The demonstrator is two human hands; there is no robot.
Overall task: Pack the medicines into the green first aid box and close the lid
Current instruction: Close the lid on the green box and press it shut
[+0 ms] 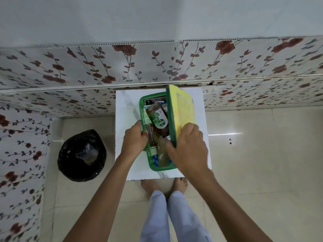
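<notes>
Fingers (189, 127) of the right hand (189, 147) are gripping the raised lid (183, 109); the left hand (134, 138) is clasping the box (142, 109) rim. Closing is underway; lowering squarely over the bottle (158, 118) probably comes next.

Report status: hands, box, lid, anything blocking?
Left hand grips green box left rim. Right hand holds lid tilted up, not shut. Dettol bottle lies on top, may block closing.
</notes>
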